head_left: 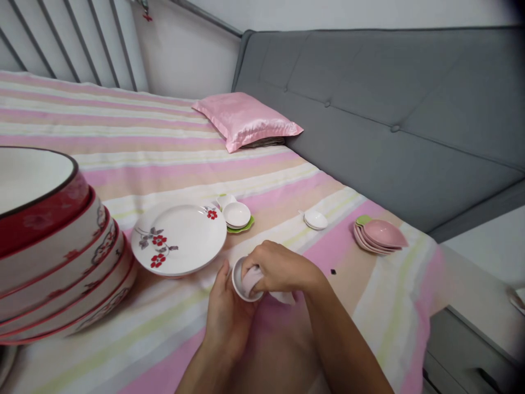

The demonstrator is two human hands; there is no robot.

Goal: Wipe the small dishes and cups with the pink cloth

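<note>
My left hand [229, 317] grips a small white dish [237, 280] by its side, tilted toward me, with the thumb at the rim. Inside the dish, my right hand [273, 268] presses a bunched pale cloth [251, 280] against the inner surface. Below the right wrist shows a white piece [284, 297]; whether it belongs to the cloth or the dish I cannot tell. Just beyond the hands lie a stack of white plates with red flowers [192, 241] and small white dishes [237, 213] on a green-edged one.
Tall stacked red-and-white bowls [53, 262] stand at the left. To the right are white spoon-like dishes [315, 219], pink leaf-shaped dishes [379, 235] and a small black bit [333, 271]. A pink pillow [250, 117] rests by the grey headboard [369, 98]. A nightstand [471, 339] adjoins the bed.
</note>
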